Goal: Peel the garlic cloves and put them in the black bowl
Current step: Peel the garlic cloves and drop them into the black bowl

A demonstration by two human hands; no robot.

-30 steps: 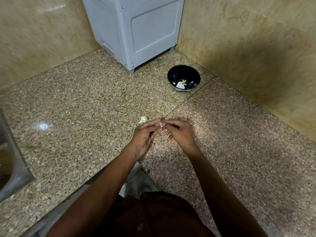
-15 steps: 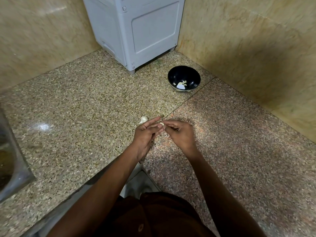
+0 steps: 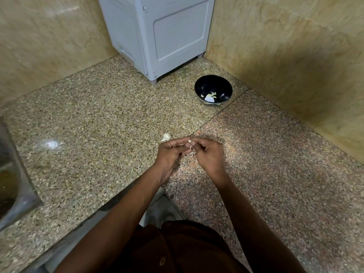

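Observation:
My left hand (image 3: pixel 173 152) and my right hand (image 3: pixel 208 154) meet fingertip to fingertip above the counter's inner corner. Between them they pinch a small pale garlic clove (image 3: pixel 190 145), mostly hidden by the fingers. A white garlic piece in its skin (image 3: pixel 166 136) lies on the counter just beyond my left hand. The black bowl (image 3: pixel 213 86) stands farther back to the right, near the wall, with a few pale peeled cloves (image 3: pixel 210 96) in its bottom.
A grey appliance (image 3: pixel 157 36) stands in the back corner, left of the bowl. Tiled walls close off the counter at the back and right. A steel sink rim (image 3: pixel 11 174) shows at the left edge. The speckled granite counter (image 3: pixel 88 125) wraps around me.
Both hands have stayed together in the same spot, with the fingers shifting slightly around the clove. The bowl and the loose garlic piece have not moved.

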